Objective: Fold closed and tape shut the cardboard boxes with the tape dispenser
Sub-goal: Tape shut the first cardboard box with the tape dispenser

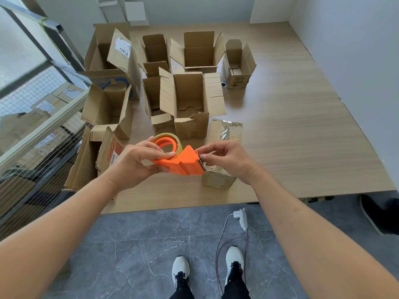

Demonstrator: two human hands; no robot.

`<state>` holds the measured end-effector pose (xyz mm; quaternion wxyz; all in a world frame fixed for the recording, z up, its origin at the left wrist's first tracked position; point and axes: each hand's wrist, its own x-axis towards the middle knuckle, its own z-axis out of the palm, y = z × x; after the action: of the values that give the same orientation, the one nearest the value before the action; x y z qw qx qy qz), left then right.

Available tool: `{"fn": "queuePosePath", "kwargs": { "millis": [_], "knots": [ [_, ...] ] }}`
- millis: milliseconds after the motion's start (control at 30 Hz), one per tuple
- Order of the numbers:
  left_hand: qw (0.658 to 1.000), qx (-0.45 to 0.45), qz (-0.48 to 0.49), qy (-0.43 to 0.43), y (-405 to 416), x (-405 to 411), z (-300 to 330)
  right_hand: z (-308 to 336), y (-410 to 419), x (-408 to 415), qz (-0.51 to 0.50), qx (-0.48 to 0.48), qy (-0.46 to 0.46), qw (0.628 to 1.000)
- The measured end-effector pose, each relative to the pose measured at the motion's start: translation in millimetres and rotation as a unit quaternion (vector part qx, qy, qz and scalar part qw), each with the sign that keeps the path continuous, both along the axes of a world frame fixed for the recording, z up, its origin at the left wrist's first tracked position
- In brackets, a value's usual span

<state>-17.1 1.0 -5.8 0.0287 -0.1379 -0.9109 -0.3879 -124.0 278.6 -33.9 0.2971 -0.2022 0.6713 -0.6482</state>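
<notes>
An orange tape dispenser (181, 161) with a yellowish tape roll (172, 139) is held in the air above the front of the wooden platform (291, 137). My left hand (131, 165) grips its body from the left, thumb through the roll. My right hand (226, 157) pinches at the blade end, where the tape comes out. Just under the dispenser sits a small closed cardboard box (218, 178). Behind it stand several open boxes with raised flaps, the nearest being a tall one (190, 104).
A flat taped cardboard piece (225, 129) lies by the tall box. A wire-mesh railing (32, 130) runs along the left. On the grey tile floor lie a white power strip (243, 219) and its cable, near my white shoes (181, 270). A dark shoe (375, 212) is at the right.
</notes>
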Motion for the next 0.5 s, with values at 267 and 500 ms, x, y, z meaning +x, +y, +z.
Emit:
{"fn": "queuePosePath", "kwargs": {
  "millis": [267, 500],
  "knots": [
    [1.000, 0.005, -0.007, -0.020, 8.3, 1.4, 3.5, 0.0, 0.0, 16.3, -0.056, -0.004, -0.028, 0.998],
    [0.999, 0.016, -0.018, -0.022, 11.7, 5.4, 11.5, 12.1, 3.7, 27.5, -0.088, -0.017, -0.067, 0.994]
  ]
}}
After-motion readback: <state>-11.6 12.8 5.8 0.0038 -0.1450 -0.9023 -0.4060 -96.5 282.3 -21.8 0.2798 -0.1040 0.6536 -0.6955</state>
